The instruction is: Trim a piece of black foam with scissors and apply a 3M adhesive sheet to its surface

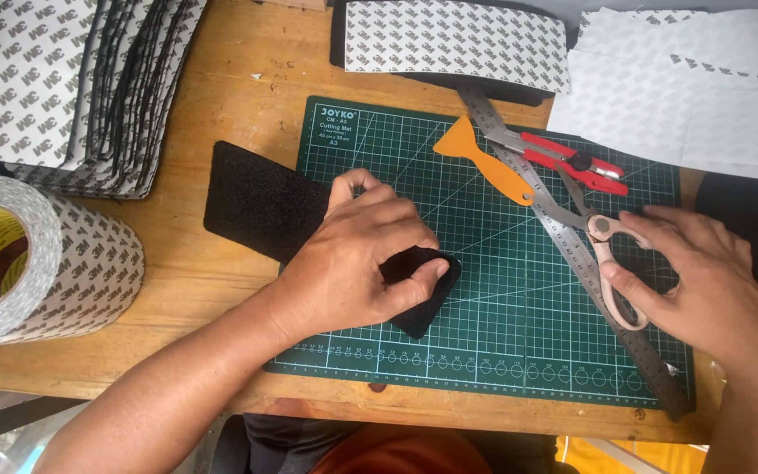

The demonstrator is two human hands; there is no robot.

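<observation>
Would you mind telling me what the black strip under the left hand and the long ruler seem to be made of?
The black strip under the left hand looks like foam or felt: matte, fuzzy, light-absorbing surface with soft edges. The ruler looks like steel: grey, thin, with a brushed sheen and fine graduation marks.

That black strip (261, 202) looks like matt, fuzzy foam or felt, rough on top, soaking up all the light. The cutting mat (484, 342) under it is matt green rubbery plastic with a smooth face. The table (221, 105) is bare wood, grain showing, a bit worn. The ruler (563, 237) is brushed metal with a dull shine, the scissors (603, 254) have metal blades and smooth pinkish plastic handles, and the cutter (572, 161) is glossy red plastic. The orange scraper (484, 162) looks like smooth matt plastic. The tape roll (37, 259) and stacked sheets (46, 79) are papery backing, slightly satin.
</observation>
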